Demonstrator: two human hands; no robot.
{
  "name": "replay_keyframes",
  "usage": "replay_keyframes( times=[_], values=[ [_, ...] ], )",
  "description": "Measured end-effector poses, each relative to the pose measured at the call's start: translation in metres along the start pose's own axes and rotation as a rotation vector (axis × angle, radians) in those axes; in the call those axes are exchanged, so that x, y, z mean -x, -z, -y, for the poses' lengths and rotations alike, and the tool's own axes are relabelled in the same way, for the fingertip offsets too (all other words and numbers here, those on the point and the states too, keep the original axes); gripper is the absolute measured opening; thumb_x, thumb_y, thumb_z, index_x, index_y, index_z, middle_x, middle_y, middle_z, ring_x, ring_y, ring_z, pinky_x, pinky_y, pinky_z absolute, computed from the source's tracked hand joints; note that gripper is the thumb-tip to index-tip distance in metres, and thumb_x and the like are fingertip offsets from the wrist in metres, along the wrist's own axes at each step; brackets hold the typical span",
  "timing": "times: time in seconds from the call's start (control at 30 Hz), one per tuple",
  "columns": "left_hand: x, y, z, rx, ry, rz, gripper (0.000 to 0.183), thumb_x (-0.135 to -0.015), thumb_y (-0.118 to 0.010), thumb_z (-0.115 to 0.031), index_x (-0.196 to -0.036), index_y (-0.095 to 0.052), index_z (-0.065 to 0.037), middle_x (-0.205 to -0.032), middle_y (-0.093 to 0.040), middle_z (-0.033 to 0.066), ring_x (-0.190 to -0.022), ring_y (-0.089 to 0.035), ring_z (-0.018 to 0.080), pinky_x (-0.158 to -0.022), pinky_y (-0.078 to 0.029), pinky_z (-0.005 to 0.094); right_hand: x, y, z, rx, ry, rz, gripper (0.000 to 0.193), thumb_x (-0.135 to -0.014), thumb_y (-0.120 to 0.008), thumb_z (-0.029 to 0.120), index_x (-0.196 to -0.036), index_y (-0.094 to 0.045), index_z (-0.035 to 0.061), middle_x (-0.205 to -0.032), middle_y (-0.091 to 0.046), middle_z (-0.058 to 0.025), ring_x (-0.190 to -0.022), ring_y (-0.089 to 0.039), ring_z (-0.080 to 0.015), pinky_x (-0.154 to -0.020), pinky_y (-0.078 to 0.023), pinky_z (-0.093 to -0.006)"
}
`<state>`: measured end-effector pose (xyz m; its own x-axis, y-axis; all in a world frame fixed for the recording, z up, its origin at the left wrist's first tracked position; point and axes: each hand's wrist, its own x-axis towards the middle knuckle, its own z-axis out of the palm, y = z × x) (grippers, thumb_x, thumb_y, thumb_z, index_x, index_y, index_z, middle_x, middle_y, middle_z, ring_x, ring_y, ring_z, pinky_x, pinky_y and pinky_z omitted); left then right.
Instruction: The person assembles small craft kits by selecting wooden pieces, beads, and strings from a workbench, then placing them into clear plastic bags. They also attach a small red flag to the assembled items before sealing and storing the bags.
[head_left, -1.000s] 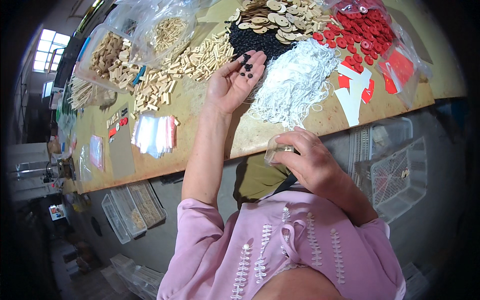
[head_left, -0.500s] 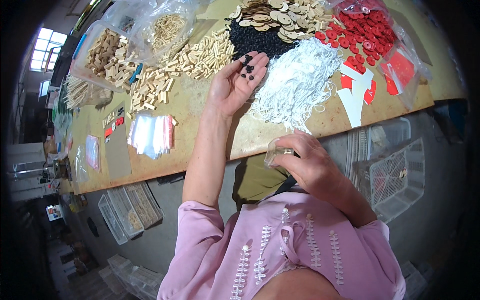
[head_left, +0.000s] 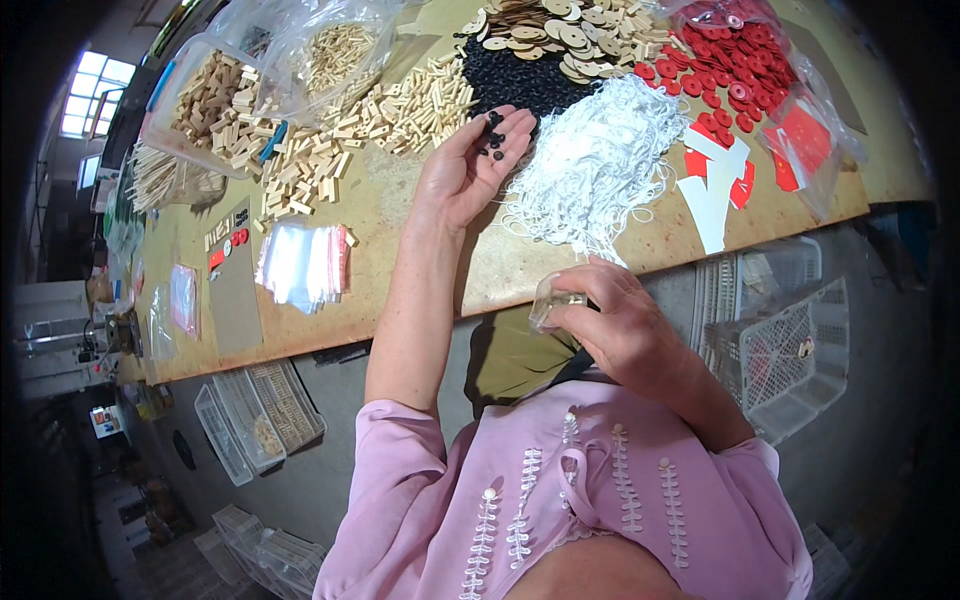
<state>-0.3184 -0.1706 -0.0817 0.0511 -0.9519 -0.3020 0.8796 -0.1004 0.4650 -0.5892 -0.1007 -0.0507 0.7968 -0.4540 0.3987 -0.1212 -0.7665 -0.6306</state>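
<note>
Palm up, my left hand cups several small black beads near its fingertips, beside the heap of the same black pieces. My right hand is closed on a small clear plastic bag, held in front of my body just off the table's near edge. Something pale shows inside the bag, too covered by fingers to make out. Right of my left hand spreads a tangled pile of white cords.
Around them on the table lie wooden dowels, wooden blocks, wooden discs, red wheels, white strips, and a stack of clear bags. Plastic crates stand on the floor.
Both hands hold nearly the same positions and keep what they held. The beads have shifted slightly in my left palm, whose fingers curl a little more.
</note>
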Motion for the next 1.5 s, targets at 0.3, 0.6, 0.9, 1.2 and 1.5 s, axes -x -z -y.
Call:
replay_keyframes(
  times=[0.3, 0.6, 0.9, 1.2, 1.5],
  values=[
    [0.002, -0.006, 0.004, -0.223, -0.090, -0.044, 0.042, -0.107, -0.047, -0.007, -0.145, -0.040, 0.011, -0.134, -0.056, 0.0355, -0.120, -0.065, 0.0393, -0.095, -0.063, 0.0400, 0.008, -0.001, -0.001, 0.003, -0.048, -0.019, 0.018, -0.082, -0.077, 0.003, -0.099, -0.074, 0.0090, -0.122, -0.061, -0.0090, -0.118, -0.061, -0.0309, -0.111, -0.045, -0.0532],
    [-0.001, 0.006, -0.002, -0.006, -0.017, 0.103, 0.043, -0.108, -0.039, -0.009, -0.146, -0.039, 0.011, -0.142, -0.051, 0.0344, -0.128, -0.060, 0.0390, -0.102, -0.059, 0.0435, 0.010, -0.003, 0.001, 0.002, -0.052, -0.023, 0.017, -0.082, -0.077, 0.004, -0.098, -0.074, 0.0095, -0.120, -0.062, -0.0106, -0.115, -0.063, -0.0324, -0.109, -0.046, -0.0530],
    [0.001, 0.007, -0.003, 0.085, 0.035, 0.183, 0.049, -0.105, -0.035, -0.006, -0.149, -0.034, 0.016, -0.151, -0.042, 0.0348, -0.140, -0.048, 0.0426, -0.113, -0.050, 0.0485, 0.006, -0.006, 0.002, -0.030, -0.022, -0.058, 0.024, -0.078, -0.077, -0.003, -0.098, -0.072, 0.0085, -0.116, -0.063, -0.0108, -0.110, -0.064, -0.0344, -0.100, -0.050, -0.0492],
    [0.002, 0.006, -0.003, 0.122, 0.043, 0.198, 0.049, -0.105, -0.031, -0.007, -0.148, -0.033, 0.016, -0.151, -0.042, 0.0356, -0.140, -0.049, 0.0432, -0.112, -0.051, 0.0494, 0.005, -0.009, 0.004, -0.029, -0.011, -0.050, 0.024, -0.078, -0.077, -0.004, -0.098, -0.069, 0.0080, -0.115, -0.061, -0.0107, -0.107, -0.065, -0.0351, -0.096, -0.051, -0.0486],
    [0.003, 0.005, -0.003, 0.100, 0.033, 0.181, 0.049, -0.108, -0.031, -0.012, -0.148, -0.034, 0.016, -0.149, -0.045, 0.0358, -0.138, -0.050, 0.0433, -0.111, -0.052, 0.0487, 0.008, -0.007, 0.008, -0.003, -0.036, -0.020, 0.024, -0.081, -0.074, -0.004, -0.100, -0.071, 0.0108, -0.117, -0.062, -0.0100, -0.114, -0.064, -0.0331, -0.104, -0.047, -0.0517]
  ],
)
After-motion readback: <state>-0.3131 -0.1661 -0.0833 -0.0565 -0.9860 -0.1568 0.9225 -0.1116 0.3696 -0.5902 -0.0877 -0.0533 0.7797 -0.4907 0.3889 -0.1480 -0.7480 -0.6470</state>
